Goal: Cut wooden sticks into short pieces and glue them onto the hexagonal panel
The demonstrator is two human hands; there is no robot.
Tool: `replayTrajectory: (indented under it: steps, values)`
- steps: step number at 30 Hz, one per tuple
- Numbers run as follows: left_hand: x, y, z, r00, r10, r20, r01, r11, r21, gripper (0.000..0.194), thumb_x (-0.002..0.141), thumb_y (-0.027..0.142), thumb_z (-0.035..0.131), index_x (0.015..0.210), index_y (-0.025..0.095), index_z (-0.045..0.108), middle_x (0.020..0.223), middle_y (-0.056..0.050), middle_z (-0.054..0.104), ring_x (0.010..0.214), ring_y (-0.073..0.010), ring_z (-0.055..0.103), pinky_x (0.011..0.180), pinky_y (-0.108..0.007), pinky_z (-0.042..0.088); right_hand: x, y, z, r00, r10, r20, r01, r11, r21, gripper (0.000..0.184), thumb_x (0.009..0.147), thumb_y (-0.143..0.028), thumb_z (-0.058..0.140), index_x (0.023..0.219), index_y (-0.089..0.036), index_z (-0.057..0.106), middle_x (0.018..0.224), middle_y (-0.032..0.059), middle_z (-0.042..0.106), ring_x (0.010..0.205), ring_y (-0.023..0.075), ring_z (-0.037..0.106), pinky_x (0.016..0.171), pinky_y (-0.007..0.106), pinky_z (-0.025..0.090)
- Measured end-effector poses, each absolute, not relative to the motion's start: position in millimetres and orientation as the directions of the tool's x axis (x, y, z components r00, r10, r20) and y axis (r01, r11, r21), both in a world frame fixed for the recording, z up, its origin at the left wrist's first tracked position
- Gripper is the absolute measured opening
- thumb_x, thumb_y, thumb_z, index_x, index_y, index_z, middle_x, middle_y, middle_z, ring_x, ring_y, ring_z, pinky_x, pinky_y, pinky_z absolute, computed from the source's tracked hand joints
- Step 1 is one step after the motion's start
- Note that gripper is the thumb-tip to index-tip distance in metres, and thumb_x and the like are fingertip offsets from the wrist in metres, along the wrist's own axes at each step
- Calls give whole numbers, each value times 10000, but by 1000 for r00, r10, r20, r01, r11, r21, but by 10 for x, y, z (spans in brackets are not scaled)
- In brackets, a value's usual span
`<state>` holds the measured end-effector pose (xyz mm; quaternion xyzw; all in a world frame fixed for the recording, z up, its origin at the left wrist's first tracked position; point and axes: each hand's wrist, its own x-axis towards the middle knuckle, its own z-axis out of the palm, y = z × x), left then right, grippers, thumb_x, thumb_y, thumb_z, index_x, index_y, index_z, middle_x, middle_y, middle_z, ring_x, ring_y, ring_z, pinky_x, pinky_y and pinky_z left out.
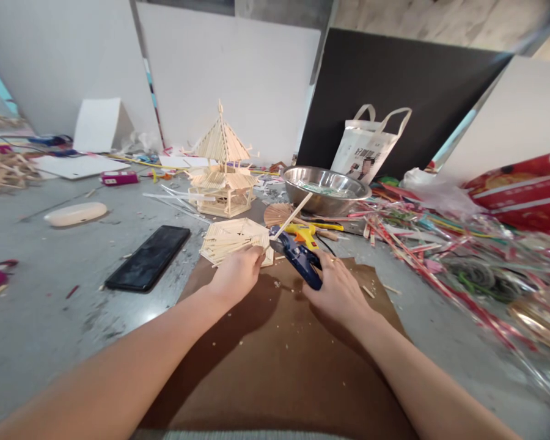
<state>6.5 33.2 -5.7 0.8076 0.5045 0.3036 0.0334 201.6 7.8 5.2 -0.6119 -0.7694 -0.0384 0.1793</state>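
My left hand (pixel 239 272) is closed in a pinch on a thin wooden stick (pixel 297 211) that slants up and away to the right. In my right hand (pixel 341 287) is a dark blue hand cutter (pixel 297 256), its jaws at the stick just beside my left fingertips. Whether the blade touches the wood is too small to tell. A flat many-sided panel of pale sticks (pixel 229 237) lies just beyond my left hand. Behind the cutter rests a yellow glue gun (pixel 305 234). Farther back stands a small tiered pavilion model (pixel 223 174) built of sticks.
A brown sheet (pixel 279 366) with wood crumbs lies under my hands. To the left are a black phone (pixel 149 258) and a white oval case (pixel 76 214). A metal bowl (pixel 325 205) stands behind, near a white bag (pixel 364 150). Tangled coloured strips (pixel 421 244) cover the right side.
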Motion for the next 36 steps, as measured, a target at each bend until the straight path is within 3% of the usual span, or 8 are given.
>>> replayTrajectory:
  steps: [7,26,31,36]
  values:
    - [78,314,-71,377,815,441,798,-527,293,210,776,146,337,854,142,532,845,-81,569,791,-174,539,692,-276,407,1950,30,30,-261,912,316,940,315,-132,542,634,-334,479,1126,-133,376,995,111,539,922,236,487,804,332,335]
    - [95,277,-34,418,825,381,851,-502,153,232,789,157,304,827,138,532,818,-75,566,752,-171,540,662,-269,420,1957,21,27,-240,937,255,947,283,-149,491,643,-244,465,1118,-150,380,984,100,540,915,223,485,779,312,345]
    - [126,254,-58,427,821,379,845,-512,155,229,789,166,308,822,141,533,822,-82,566,752,-177,540,667,-282,421,1941,23,14,-200,947,253,957,244,-155,477,628,-148,436,1101,-138,381,1001,116,528,919,221,481,757,300,349]
    - [128,255,-77,427,826,368,842,-511,171,230,789,171,310,838,134,532,844,-86,567,790,-183,540,696,-290,419,1920,12,42,-173,960,219,974,200,-109,432,638,-163,427,1068,-161,397,959,95,557,845,220,526,689,296,364]
